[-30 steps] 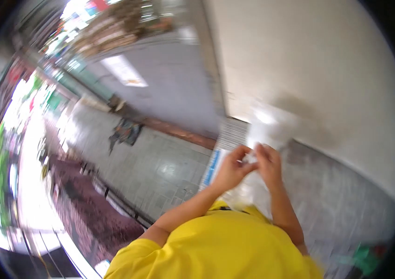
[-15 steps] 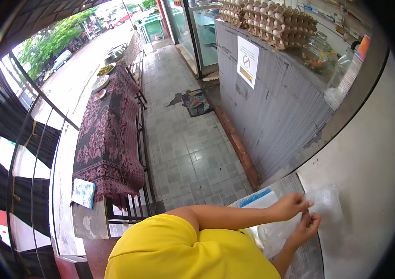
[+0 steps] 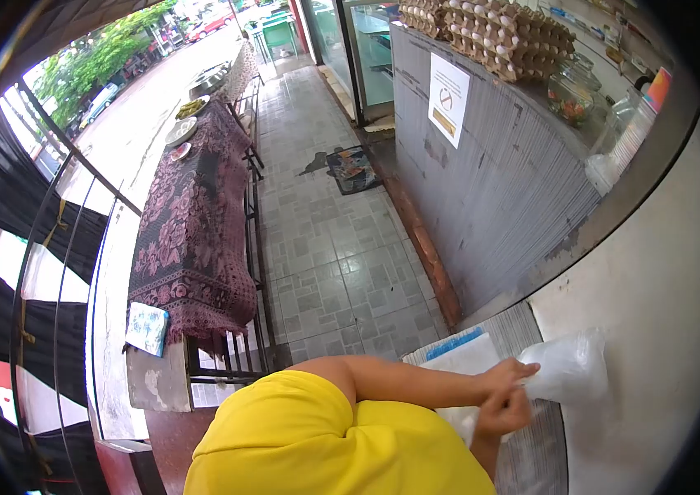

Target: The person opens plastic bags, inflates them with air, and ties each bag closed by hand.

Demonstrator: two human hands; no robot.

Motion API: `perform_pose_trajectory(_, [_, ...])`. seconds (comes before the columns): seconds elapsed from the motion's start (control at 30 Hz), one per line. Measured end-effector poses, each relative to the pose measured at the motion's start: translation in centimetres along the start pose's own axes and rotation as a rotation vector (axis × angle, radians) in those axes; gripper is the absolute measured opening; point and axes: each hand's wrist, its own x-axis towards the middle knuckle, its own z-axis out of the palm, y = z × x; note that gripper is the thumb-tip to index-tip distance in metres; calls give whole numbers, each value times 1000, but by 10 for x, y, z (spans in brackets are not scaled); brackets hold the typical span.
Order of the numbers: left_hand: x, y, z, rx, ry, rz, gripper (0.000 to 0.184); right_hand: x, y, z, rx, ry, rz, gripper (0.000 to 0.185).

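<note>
A clear plastic bag point(image 3: 568, 367), puffed out, extends to the right from my hands, in front of the pale wall. My left hand point(image 3: 508, 379) is at the bag's gathered end, fingers pressed together on it. Just below, my right hand point(image 3: 505, 412) is closed in a pinch, nearly touching the left; what it grips is too small to tell. Under my hands is a grey streaked surface point(image 3: 544, 450) with a white sheet or packet point(image 3: 469, 355) with a blue edge. More clear plastic shows beneath my forearm.
A long table under a purple-black lace cloth point(image 3: 185, 223) holds plates and a blue-white packet point(image 3: 148, 328). Egg trays point(image 3: 502, 41) and glass jars point(image 3: 572, 91) top a grey counter point(image 3: 482, 165). A dark mat point(image 3: 352, 169) lies on the tiled floor point(image 3: 325, 256).
My hands have moved slightly left and down and closed tighter together. The plastic bag now looks fuller and stretches out from the fingers. The view has steadied after an earlier swing.
</note>
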Motion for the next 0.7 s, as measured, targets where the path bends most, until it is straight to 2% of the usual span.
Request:
perform_pose_trajectory(0.07, [19, -19, -7, -48, 6, 41, 45, -1, -6, 3, 15, -23, -32, 32])
perform_pose_trajectory(0.1, [13, -10, -6, 198, -9, 78, 43, -1, 4, 5, 22, 28, 126, 32])
perform_pose_trajectory(0.17, [-5, 18, 9, 170, 37, -41, 42, 0, 32, 8, 40, 126, 442, 33])
perform_pose_trajectory(0.27, [-19, 40, 13, 172, 27, -149, 44, 1, 36, 6, -5, 106, 467, 34])
perform_pose_trajectory(0.33, [-6, 18, -1, 128, -38, -149, 46, -1, 17, 8, 65, 75, 298, 32])
perform_pose_trajectory(0.4, [11, -8, -17, 332, -148, 74, 49, -2, -2, 11, 136, 46, 125, 31])
perform_pose_trajectory(0.47, [15, -12, -17, 133, -172, -29, 50, -1, 10, 10, 10, 95, 223, 31])
perform_pose_trajectory(0.53, [-11, 42, 3, -475, -100, -456, 44, -1, 37, 9, -57, 164, 361, 34])
perform_pose_trajectory(0.57, [-9, 40, -2, -426, -115, -486, 53, 3, 42, 2, 7, 104, 617, 38])
perform_pose_trajectory(0.67, [-7, 43, -9, -28, -268, -170, 44, 4, 61, -8, 472, 10, 876, 37])
perform_pose_trajectory(0.7, [-5, 43, -10, 49, -176, -76, 39, 2, 67, -15, 786, -98, 930, 35])
